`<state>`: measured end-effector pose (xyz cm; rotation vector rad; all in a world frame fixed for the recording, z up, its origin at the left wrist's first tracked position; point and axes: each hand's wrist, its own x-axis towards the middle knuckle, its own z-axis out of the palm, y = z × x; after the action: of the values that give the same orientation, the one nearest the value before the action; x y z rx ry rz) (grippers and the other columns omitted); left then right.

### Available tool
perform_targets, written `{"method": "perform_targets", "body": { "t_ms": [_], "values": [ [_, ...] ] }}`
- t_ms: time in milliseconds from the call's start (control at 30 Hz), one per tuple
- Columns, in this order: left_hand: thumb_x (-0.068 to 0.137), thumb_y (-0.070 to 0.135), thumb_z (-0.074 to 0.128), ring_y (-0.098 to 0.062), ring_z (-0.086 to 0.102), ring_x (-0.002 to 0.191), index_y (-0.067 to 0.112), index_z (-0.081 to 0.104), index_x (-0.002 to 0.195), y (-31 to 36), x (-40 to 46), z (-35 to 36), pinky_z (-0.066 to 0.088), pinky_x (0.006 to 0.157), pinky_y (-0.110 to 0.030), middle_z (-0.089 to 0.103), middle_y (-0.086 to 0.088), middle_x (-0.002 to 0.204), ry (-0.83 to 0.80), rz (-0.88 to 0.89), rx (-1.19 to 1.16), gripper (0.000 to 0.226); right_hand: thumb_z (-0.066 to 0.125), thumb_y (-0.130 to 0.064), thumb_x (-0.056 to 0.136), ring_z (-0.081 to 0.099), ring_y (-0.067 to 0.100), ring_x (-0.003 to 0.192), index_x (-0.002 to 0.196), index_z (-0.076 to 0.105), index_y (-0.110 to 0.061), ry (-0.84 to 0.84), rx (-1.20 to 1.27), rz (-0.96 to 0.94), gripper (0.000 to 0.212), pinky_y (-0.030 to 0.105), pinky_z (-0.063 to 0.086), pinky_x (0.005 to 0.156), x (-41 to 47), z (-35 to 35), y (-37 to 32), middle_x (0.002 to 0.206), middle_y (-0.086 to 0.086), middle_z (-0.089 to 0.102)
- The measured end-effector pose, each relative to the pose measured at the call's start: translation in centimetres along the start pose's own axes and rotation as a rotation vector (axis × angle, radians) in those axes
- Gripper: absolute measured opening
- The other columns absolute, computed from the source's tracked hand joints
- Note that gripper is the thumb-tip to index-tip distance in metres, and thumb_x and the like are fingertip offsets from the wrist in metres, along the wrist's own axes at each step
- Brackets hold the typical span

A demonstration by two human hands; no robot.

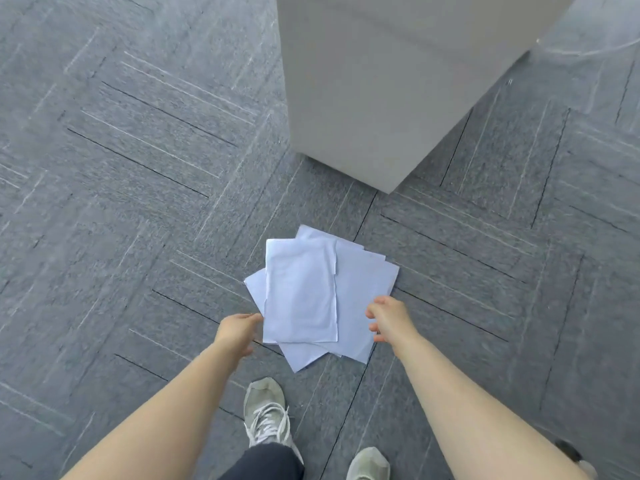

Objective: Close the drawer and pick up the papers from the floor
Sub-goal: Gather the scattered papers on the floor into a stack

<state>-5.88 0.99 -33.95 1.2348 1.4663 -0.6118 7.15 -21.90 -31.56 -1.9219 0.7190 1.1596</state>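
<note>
Several white papers (322, 292) lie in a loose, fanned pile on the grey carpet in the middle of the head view. My left hand (237, 332) is at the pile's left edge, fingertips touching the top sheet, fingers apart. My right hand (388, 318) hovers at the pile's right edge with its fingers spread and nothing in it. A grey cabinet (374, 91) stands behind the papers; its faces look flat, and no open drawer shows from this angle.
Grey carpet tiles (138, 168) with line patterns cover the floor all around. My two feet in pale sneakers (266, 414) stand just below the papers. A thin white cable (588, 50) lies on the floor to the right of the cabinet.
</note>
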Motion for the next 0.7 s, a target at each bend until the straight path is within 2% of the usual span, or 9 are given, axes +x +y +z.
{"method": "perform_targets", "body": {
  "t_ms": [100,167,233,333,433,467,567,633,700],
  "values": [
    [0.095,0.022,0.061,-0.023,0.045,0.064,0.007,0.058,0.087,-3.1,8.5,2.3,0.041,0.074,-0.036,0.047,-0.009,0.072,0.032,-0.044,0.014,0.017,0.058,-0.016,0.081,0.047,0.023,0.065,0.084,0.053,-0.008,0.096,-0.072,0.017,0.010,0.030,0.033,0.055,9.7,1.4,6.9,0.072,0.008,0.049],
    [0.093,0.025,0.064,-0.026,0.051,0.072,0.004,0.057,0.100,-4.5,13.5,3.6,0.044,0.080,-0.040,0.052,-0.011,0.083,0.071,-0.037,-0.020,0.024,0.063,-0.023,0.082,0.055,0.026,0.074,0.093,0.056,-0.006,0.162,-0.078,0.017,0.021,0.029,0.039,0.059,15.0,1.9,10.0,0.080,0.009,0.058],
    [0.090,0.033,0.068,-0.028,0.054,0.090,0.006,0.054,0.110,-5.7,17.9,4.8,0.048,0.090,-0.044,0.055,-0.010,0.101,0.110,-0.018,-0.052,0.036,0.069,-0.032,0.081,0.060,0.029,0.085,0.100,0.061,-0.004,0.233,-0.051,0.034,0.035,0.033,0.045,0.069,19.7,2.2,12.1,0.101,0.017,0.066],
    [0.082,0.040,0.074,-0.029,0.059,0.075,-0.002,0.055,0.096,-6.9,22.1,6.4,0.051,0.081,-0.041,0.063,-0.018,0.095,0.266,0.044,-0.084,0.049,0.073,-0.050,0.071,0.063,0.037,0.108,0.113,0.062,0.004,0.430,-0.083,0.058,0.069,0.040,0.050,0.089,24.2,3.2,13.3,0.122,0.024,0.065],
    [0.067,0.049,0.079,-0.042,0.059,0.114,-0.002,0.055,0.117,-7.1,23.4,7.8,0.052,0.092,-0.048,0.066,-0.021,0.119,0.391,0.105,0.027,0.075,0.070,-0.064,0.059,0.059,0.039,0.117,0.119,0.058,-0.001,0.502,-0.126,-0.017,0.088,0.045,0.049,0.094,25.8,5.5,12.1,0.126,0.022,0.062],
    [0.068,0.046,0.079,-0.042,0.056,0.118,0.002,0.055,0.119,-7.0,23.7,8.0,0.051,0.095,-0.049,0.066,-0.019,0.121,0.391,0.150,0.078,0.071,0.067,-0.068,0.054,0.060,0.038,0.114,0.115,0.060,-0.004,0.480,-0.153,-0.043,0.088,0.046,0.049,0.094,25.9,6.4,11.5,0.123,0.019,0.064],
    [0.074,0.032,0.077,-0.037,0.062,0.107,0.010,0.063,0.112,-5.4,23.3,8.5,0.052,0.093,-0.046,0.067,-0.016,0.116,0.279,0.385,0.265,0.046,0.064,-0.066,0.053,0.062,0.036,0.108,0.106,0.064,-0.012,0.373,-0.239,-0.128,0.075,0.048,0.050,0.093,26.0,8.6,10.1,0.114,0.012,0.067],
    [0.077,0.026,0.074,-0.037,0.057,0.113,0.015,0.060,0.124,-3.9,23.5,9.0,0.048,0.099,-0.045,0.058,-0.017,0.123,0.235,0.502,0.363,0.050,0.067,-0.055,0.060,0.063,0.036,0.104,0.099,0.069,-0.014,0.355,-0.265,-0.162,0.056,0.042,0.052,0.088,25.5,9.3,9.2,0.106,0.012,0.069],
    [0.079,0.028,0.074,-0.039,0.049,0.122,0.019,0.053,0.134,-2.7,23.8,9.7,0.042,0.105,-0.046,0.053,-0.016,0.129,0.251,0.536,0.436,0.060,0.068,-0.035,0.067,0.064,0.034,0.086,0.078,0.067,-0.011,0.354,-0.170,-0.171,0.027,0.035,0.048,0.074,25.0,9.5,8.6,0.081,0.012,0.067]
  ]
}}
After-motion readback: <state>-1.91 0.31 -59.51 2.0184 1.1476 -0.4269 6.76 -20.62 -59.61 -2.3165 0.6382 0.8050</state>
